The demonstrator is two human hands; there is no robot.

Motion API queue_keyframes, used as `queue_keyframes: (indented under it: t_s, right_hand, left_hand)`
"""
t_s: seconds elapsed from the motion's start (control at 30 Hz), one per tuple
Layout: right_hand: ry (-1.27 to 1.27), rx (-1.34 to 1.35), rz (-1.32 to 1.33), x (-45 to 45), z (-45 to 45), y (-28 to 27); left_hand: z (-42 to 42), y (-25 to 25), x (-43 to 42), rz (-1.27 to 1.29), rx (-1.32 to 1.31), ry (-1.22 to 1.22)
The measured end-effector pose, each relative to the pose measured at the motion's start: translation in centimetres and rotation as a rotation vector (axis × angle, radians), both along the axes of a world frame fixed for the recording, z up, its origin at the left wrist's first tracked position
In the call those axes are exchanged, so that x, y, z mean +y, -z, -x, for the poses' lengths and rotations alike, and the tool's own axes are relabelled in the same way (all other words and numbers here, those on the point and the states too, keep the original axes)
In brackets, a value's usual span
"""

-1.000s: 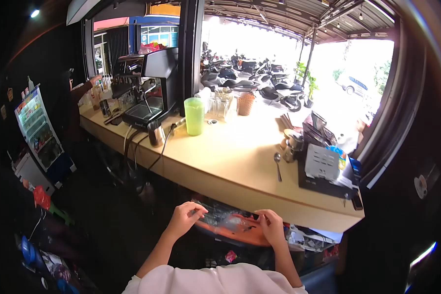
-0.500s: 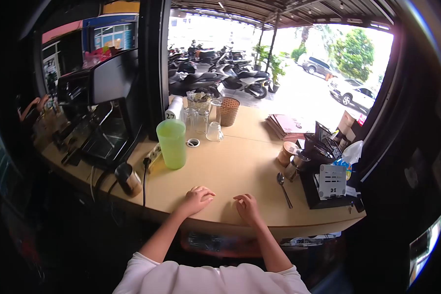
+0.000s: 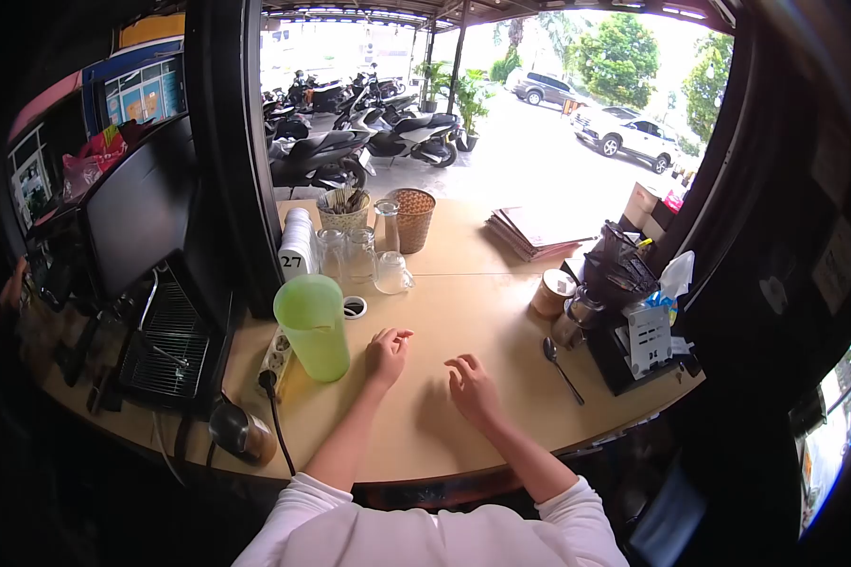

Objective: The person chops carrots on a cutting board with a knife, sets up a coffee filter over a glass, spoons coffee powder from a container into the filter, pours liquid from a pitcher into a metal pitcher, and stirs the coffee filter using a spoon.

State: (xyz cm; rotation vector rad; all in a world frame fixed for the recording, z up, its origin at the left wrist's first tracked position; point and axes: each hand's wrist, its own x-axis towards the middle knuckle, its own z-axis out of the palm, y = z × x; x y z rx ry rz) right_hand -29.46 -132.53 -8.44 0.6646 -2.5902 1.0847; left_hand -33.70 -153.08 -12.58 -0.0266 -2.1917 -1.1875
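Note:
My left hand (image 3: pixel 387 356) is over the wooden counter (image 3: pixel 425 444), just right of a green plastic pitcher (image 3: pixel 313 329). Its fingers are bent loosely, and what lies between them, if anything, cannot be made out. Further right, my right hand (image 3: pixel 472 386) hovers low above the counter, fingers apart and curved, holding nothing. A metal spoon (image 3: pixel 564 371) lies to the right of that hand. Beyond my left hand are a round counter grommet (image 3: pixel 354 307) and an overturned glass mug (image 3: pixel 393 273).
An espresso machine (image 3: pixel 165 331) and a metal pitcher (image 3: pixel 242 433) stand left. Glasses, a woven cup (image 3: pixel 412 220) and stacked menus (image 3: pixel 534 233) are at the back. Right are a wooden-lidded jar (image 3: pixel 553 292) and a black tray (image 3: pixel 624 369). Another person's hand (image 3: pixel 14 283) shows far left.
Both hands have moved from below the counter edge up over the counter and further forward. The view has turned right and come closer, and the pitcher now appears lower and further left.

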Motion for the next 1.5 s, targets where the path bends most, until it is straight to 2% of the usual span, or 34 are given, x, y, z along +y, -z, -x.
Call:
queue_keyframes:
  t_s: [0.1, 0.2, 0.27, 0.37, 0.5, 0.57, 0.77, 0.9, 1.07, 1.17, 1.2, 1.3, 1.37, 1.4, 1.5]
  right_hand:
    - [-0.039, 0.104, -0.108, -2.6, 3.9, -0.3]
    - [-0.092, 0.158, -0.136, -5.9, 8.5, 0.7]
    - [-0.124, 0.238, -0.147, -8.3, 11.9, 1.0]
    - [-0.125, 0.22, -0.155, -11.9, 16.1, -0.8]
    - [-0.115, 0.193, -0.496, -14.9, 21.0, -2.7]
    - [-0.175, 0.136, -0.496, -15.4, 22.9, -2.8]
    - [-0.197, -0.127, -0.537, -13.9, 23.0, -4.0]
    - [-0.25, -0.12, -0.579, -9.6, 20.0, -4.3]
    - [-0.286, -0.151, -0.439, -2.8, 15.4, -3.1]
    - [-0.251, -0.25, -0.429, 0.2, 11.6, -4.9]
    - [-0.253, -0.247, -0.402, 1.1, 10.7, -5.1]
    - [-0.267, -0.2, -0.284, 3.4, 8.7, -4.5]
    - [-0.292, -0.112, -0.168, 4.5, 8.3, -3.8]
    - [-0.303, 0.033, -0.071, 4.9, 8.3, -3.4]
    - [-0.361, -0.581, 0.524, 5.4, 9.7, -1.4]
  left_hand:
    - [0.1, -0.1, -0.3, -0.306, 0.027, 0.07]
    - [-0.5, -1.7, -0.3, -0.434, -0.002, -0.067]
    - [-0.2, -1.0, -0.7, -0.416, -0.041, -0.112]
    - [0.2, 0.2, -0.9, -0.417, -0.094, -0.105]
    - [-0.5, -1.3, -1.0, -0.384, -0.158, -0.106]
    - [-0.6, -1.5, -0.9, -0.373, -0.154, -0.095]
    - [-0.7, -1.7, -0.8, -0.333, -0.165, -0.099]
    - [0.1, -0.7, -0.9, -0.287, -0.171, -0.151]
    - [0.6, -0.9, -0.5, -0.234, -0.197, -0.238]
    - [1.5, -0.8, 0.5, -0.221, -0.229, -0.371]
    - [1.8, -0.7, 0.8, -0.276, -0.266, -0.383]
    - [1.7, -0.5, 2.1, -0.173, -0.247, -0.369]
    - [1.2, -1.0, 2.2, -0.108, -0.079, -0.149]
    - [0.8, -1.4, 2.3, -0.074, 0.005, -0.042]
    - [0.2, -2.6, 3.0, -0.16, 0.009, 0.279]
